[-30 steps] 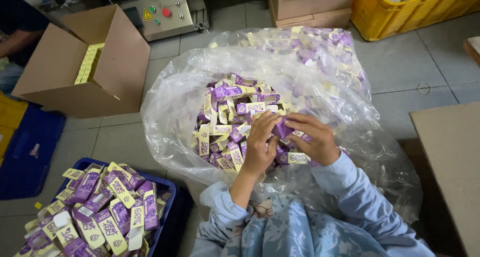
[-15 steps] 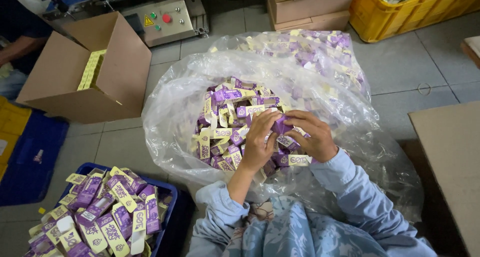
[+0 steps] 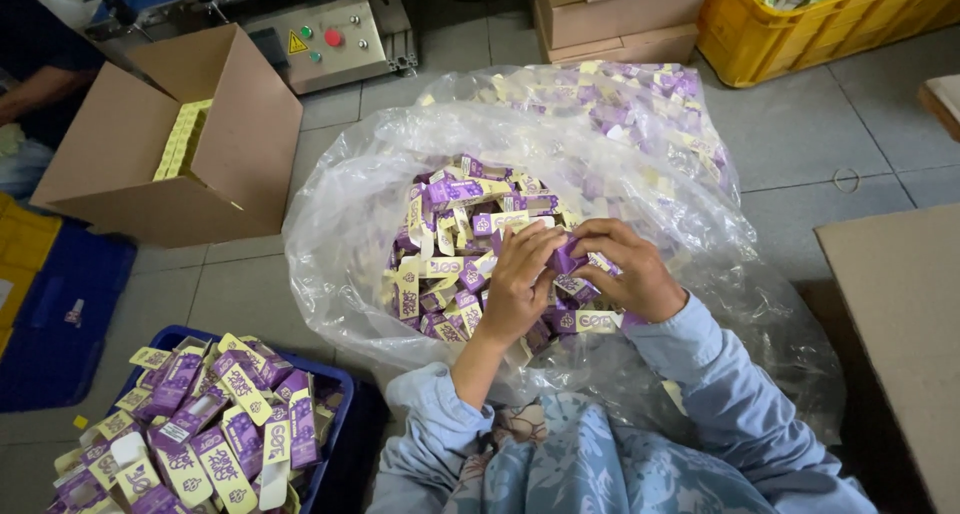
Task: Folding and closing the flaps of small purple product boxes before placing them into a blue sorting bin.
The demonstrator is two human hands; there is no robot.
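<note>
Your left hand (image 3: 517,286) and right hand (image 3: 628,270) meet at the centre of the view, both pinching one small purple carton (image 3: 563,257) between their fingertips; the left fingers curl onto it from nine o'clock, the right fingers press it from three o'clock, so each hand is clenched on that same carton. How far it is folded is hard to tell, since your fingers cover most of it. The carton sits just above the heap of purple and cream cartons (image 3: 450,234) that fills the clear plastic bag (image 3: 340,224), whose open mouth spreads around your hands. At twelve o'clock from the hands, a second clear bag of cartons (image 3: 640,99) lies against the first. At seven o'clock, a blue crate (image 3: 335,424) holds opened purple and cream cartons (image 3: 200,429) piled loosely. At ten o'clock stands an open cardboard box (image 3: 235,144) with a row of yellow pieces (image 3: 180,139) inside, and beyond it, near eleven o'clock, a grey machine panel (image 3: 330,39) with red and green buttons. At one o'clock sit stacked brown boxes (image 3: 620,14) and a yellow crate (image 3: 800,34). A flat cardboard sheet (image 3: 900,314) lies at three o'clock, and your light blue sleeves (image 3: 720,394) fill the bottom edge.
</note>
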